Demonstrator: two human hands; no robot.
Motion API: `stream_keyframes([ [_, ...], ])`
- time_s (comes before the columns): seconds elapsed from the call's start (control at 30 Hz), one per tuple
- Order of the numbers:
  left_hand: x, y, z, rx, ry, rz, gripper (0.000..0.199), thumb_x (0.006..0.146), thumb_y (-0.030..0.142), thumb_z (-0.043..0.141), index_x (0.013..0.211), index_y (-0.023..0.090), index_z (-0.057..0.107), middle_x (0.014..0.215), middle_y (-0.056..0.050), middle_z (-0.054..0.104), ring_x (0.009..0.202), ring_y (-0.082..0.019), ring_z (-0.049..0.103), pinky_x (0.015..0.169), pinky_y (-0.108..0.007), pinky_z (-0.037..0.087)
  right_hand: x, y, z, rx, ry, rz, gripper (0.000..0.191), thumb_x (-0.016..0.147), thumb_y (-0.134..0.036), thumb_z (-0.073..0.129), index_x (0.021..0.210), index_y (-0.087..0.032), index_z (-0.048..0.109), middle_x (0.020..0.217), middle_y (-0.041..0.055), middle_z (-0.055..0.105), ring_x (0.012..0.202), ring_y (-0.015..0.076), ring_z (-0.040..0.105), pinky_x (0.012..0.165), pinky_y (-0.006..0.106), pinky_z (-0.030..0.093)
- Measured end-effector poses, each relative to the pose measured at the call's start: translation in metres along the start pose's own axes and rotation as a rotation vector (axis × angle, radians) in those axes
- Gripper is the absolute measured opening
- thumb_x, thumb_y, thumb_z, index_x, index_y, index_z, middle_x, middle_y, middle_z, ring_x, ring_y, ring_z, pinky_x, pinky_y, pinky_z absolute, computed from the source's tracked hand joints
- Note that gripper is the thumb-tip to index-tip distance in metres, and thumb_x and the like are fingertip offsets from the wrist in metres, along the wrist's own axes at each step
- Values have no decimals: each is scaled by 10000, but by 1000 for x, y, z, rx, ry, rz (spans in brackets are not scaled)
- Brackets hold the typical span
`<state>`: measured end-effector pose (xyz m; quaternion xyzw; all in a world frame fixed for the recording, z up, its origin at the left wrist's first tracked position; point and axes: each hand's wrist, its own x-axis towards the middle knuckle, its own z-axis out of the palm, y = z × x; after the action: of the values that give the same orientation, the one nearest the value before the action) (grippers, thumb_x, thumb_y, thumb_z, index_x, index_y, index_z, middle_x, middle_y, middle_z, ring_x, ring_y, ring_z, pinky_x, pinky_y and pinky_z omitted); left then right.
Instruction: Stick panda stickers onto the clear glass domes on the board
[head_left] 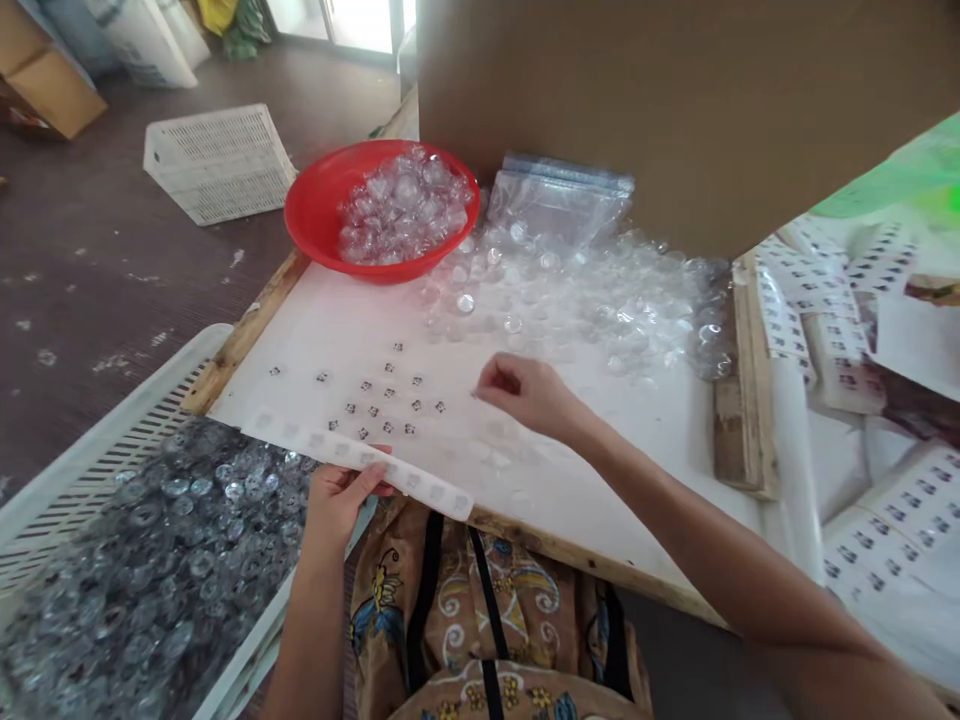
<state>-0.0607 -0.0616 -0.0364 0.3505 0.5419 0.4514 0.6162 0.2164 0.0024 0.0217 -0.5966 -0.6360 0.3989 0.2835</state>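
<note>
My left hand (pixel 350 490) pinches a white strip of stickers (pixel 300 436) at the front edge of the white board (pixel 270 325). Above the board's middle, my right hand (pixel 517 390) has thumb and forefinger pressed together; something tiny and pale shows at the fingertips, too small to name. Between the hands, several clear pieces with small black printed figures (pixel 389 393) lie on the board. Many clear round pieces (pixel 540 290) are spread behind my right hand. A red basin (pixel 315 205) at the back left holds more clear pieces.
Clear plastic bags (pixel 559 200) lie against a large cardboard box (pixel 645 110). A white basket (pixel 127 400) full of clear pieces stands at the lower left. Wooden strips (pixel 752 380) edge the board; sticker sheets (pixel 900 520) lie at the right. Another white basket (pixel 217 160) is on the floor.
</note>
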Motion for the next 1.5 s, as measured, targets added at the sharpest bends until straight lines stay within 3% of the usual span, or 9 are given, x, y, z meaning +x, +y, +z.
stream_keyframes([
  [0.07,0,1,-2,-18,-23,-11,319,588,364,854,807,141,791,740,-80,737,594,-192,665,498,-272,570,-21,16,6,-18,-125,53,91,792,-241,632,727,-186,602,613,-40,550,573,95,458,553,236,342],
  [0.17,0,3,-4,-11,-36,-25,312,584,360,857,803,147,793,718,-76,733,583,-188,662,500,-275,573,-36,21,25,-33,-188,84,62,800,-216,622,743,-191,623,640,-38,588,591,97,481,574,231,350],
  [0.3,0,4,-2,7,-34,-20,324,591,375,855,816,150,794,751,-83,741,593,-192,669,506,-277,577,-30,11,42,-89,-203,60,48,802,-190,648,756,-200,640,679,-39,628,608,93,507,599,224,360],
  [0.7,0,4,-1,10,-61,-11,328,632,380,842,854,143,790,728,-70,731,595,-192,678,523,-279,592,-27,8,57,-310,-257,19,43,823,-179,657,791,-205,645,741,-11,654,669,128,552,617,238,354],
  [0.87,1,4,0,17,-47,-22,356,617,397,846,857,141,789,738,-71,733,604,-208,683,532,-304,599,-28,3,65,-486,-207,-34,68,875,-156,594,863,-196,647,901,49,641,770,160,581,654,256,364],
  [1.0,0,4,0,22,-37,-30,373,609,410,847,857,137,787,751,-78,735,613,-210,686,542,-307,599,-22,3,68,-487,-168,-22,41,882,-161,601,883,-194,624,964,62,642,801,170,602,674,262,383],
  [1.2,-1,2,-1,7,-54,-27,355,634,398,832,872,138,787,761,-81,739,641,-218,693,554,-303,597,-21,6,62,-402,-80,5,202,885,-142,590,1074,-200,550,979,62,661,831,191,623,715,295,427],
  [1.33,-1,1,-3,16,-69,-27,347,638,393,829,872,140,789,777,-84,743,653,-220,694,557,-303,597,-20,6,58,-478,-124,-23,567,714,-228,806,1204,-188,523,1138,131,557,987,281,608,793,374,487],
  [1.5,-2,2,-4,2,-84,-32,327,631,394,831,850,153,793,696,-60,724,596,-204,671,524,-295,584,20,-18,90,-435,-274,-23,630,663,-158,836,1219,-157,537,1178,137,480,955,250,616,842,378,508],
])
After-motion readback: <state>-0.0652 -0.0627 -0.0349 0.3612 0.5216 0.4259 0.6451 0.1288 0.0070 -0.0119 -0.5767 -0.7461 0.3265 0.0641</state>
